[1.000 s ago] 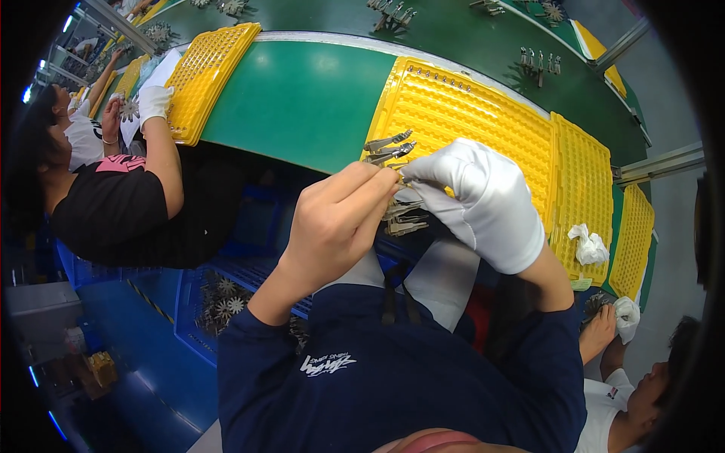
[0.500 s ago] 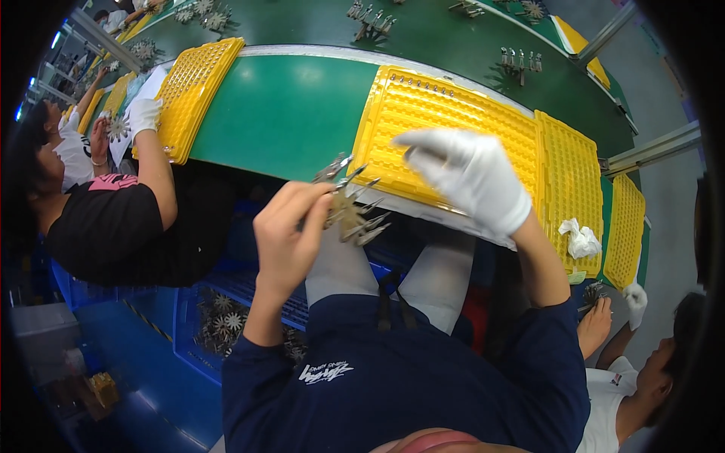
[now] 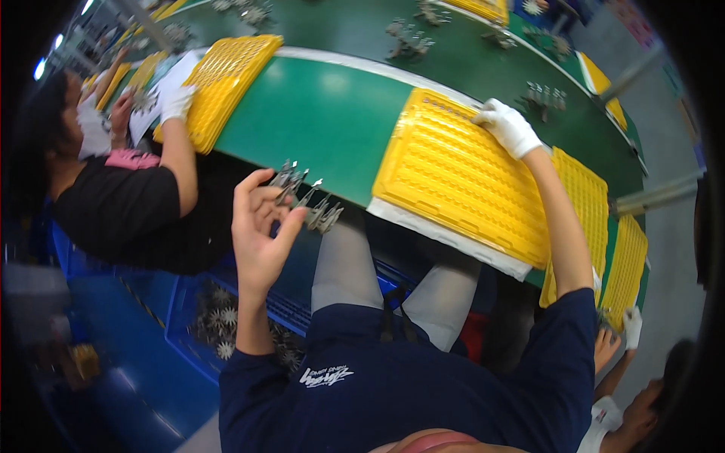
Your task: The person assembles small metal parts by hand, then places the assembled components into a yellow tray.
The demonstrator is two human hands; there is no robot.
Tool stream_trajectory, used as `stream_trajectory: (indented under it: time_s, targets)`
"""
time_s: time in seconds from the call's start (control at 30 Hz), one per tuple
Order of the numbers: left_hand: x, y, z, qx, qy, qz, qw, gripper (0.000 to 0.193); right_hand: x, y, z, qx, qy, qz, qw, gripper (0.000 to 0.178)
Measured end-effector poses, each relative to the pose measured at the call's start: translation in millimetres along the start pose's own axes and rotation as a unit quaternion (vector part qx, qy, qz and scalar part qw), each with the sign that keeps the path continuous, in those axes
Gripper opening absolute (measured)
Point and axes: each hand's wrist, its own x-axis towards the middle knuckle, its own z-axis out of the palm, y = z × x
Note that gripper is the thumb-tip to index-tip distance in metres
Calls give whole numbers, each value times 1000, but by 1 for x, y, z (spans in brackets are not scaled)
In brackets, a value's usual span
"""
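White-gloved, the right hand point(image 3: 507, 128) has, in the head view, been moved from mid-tray to the upper edge of one yellow tray point(image 3: 461, 181), right of centre; work beside its row of metal pieces point(image 3: 444, 105) is suggested. Its fingers are curled narrow; their contents cannot be told. One spiky metal cluster point(image 3: 310, 202) is held left of centre by the bare left hand point(image 3: 257, 234). Two further trays point(image 3: 589, 192) are seen at right.

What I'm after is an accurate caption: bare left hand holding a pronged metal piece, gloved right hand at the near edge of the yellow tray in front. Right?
Not quite: the head view shows the gloved right hand at the far edge of the yellow tray.
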Motion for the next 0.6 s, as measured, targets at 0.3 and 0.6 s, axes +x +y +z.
stream_trajectory:
  time_s: [0.3,0.6]
  targets:
    - [7,-4,-12,104,9,88,991,19,-1,5,-3,2,23,-61,998,16]
    - [6,20,6,282,44,148,947,13,1,-182,-46,188,97,-27,977,11]
